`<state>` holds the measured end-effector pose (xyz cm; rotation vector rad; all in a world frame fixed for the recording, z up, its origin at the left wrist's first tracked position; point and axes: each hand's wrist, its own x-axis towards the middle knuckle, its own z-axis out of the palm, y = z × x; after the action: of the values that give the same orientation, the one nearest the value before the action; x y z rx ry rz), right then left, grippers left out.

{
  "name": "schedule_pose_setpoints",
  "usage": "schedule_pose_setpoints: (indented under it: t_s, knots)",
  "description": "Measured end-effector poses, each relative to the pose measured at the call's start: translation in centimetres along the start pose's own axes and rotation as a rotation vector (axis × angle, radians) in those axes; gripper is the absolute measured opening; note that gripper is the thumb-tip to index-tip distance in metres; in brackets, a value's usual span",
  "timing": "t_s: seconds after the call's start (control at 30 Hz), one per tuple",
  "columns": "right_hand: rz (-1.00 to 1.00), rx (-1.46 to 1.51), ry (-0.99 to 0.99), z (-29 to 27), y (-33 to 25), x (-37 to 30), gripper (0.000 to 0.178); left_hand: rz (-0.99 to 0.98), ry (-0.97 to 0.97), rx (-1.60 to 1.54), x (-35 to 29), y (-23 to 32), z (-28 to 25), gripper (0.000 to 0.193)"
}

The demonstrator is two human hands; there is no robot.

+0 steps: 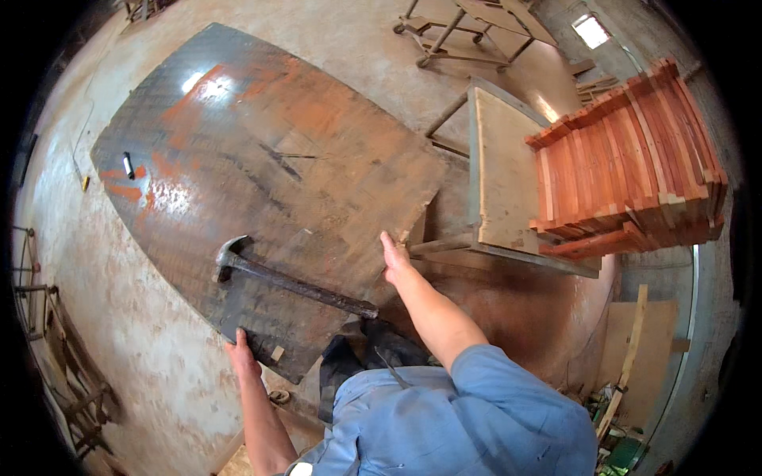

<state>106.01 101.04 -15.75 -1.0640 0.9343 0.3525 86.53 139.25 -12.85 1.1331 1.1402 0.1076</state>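
A large, worn tabletop (333, 151), dark with orange-red smears, spreads out in front of me. At its near left edge my left hand (243, 357) is closed on the rim, thumb on top and the other fingers mostly hidden. Higher up, my right hand (394, 258) grips the right edge near the corner, its underside fingers out of sight. Between my hands lies a claw hammer (302, 286), head to the left and dark handle slanting toward me. A small wooden block (278, 353) rests near the close corner. Farther left stands or lies a small black-and-white cylinder (128, 165).
To the right, a metal-framed stand (508, 174) carries a stack of reddish wooden pieces (627, 159). A wheeled trolley frame (452, 40) is at the back. Metal frames (67, 373) stand at left; a wooden plank (625, 365) leans at lower right.
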Motion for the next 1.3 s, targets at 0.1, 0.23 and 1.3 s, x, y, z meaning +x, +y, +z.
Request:
schedule_pose_setpoints:
  t_s: [0.1,0.23,1.3]
  knots:
    - [0.030,-0.190,0.100,0.6,-0.2,-0.2,0.077,0.035,0.030,0.037,-0.1,-0.2,-0.6,0.045]
    - [-0.013,-0.057,-0.026,-0.9,-0.7,1.5,0.074,0.012,0.104,0.207,0.5,-0.2,0.0,0.056]
    - [-1.070,-1.519,0.005,11.4,5.7,-16.1,0.060,-0.195,-1.036,1.114,4.7,2.0,0.3,0.068]
